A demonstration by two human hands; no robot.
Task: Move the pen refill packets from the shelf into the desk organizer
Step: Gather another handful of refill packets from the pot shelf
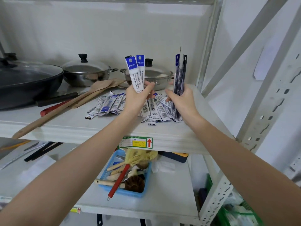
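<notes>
Left hand (137,97): raised above the shelf, fingers curled round the lower ends of two white pen refill packets with blue header cards (136,71), held upright and fanned slightly, printed faces toward the camera.

Right hand (182,97): raised beside the left, a small gap between them, gripping a bundle of dark, slim refill packets (180,74) held upright and seen edge-on; how many are in the bundle cannot be told.

Loose heap of white-and-blue refill packets (128,106): lying flat and overlapping on the white metal shelf board (73,128), directly beneath and between both hands, spread from left of the left wrist to under the right hand.

Long wooden spatulas (68,106): lying diagonally on the same board, left of the heap, handles reaching past the front edge. A red-handled utensil (52,109) lies beside them.

Large dark wok with glass lid (27,80): far left of the board.

Two stainless steel pots with black-knobbed lids (86,70): at the back of the board, one centre, one behind the held packets.

Green-bordered label with red arrow (136,142): stuck on the board's front edge.

Blue plastic basket of brushes (127,175): on the lower shelf, below the label.

Desk organizer: not in view.
</notes>
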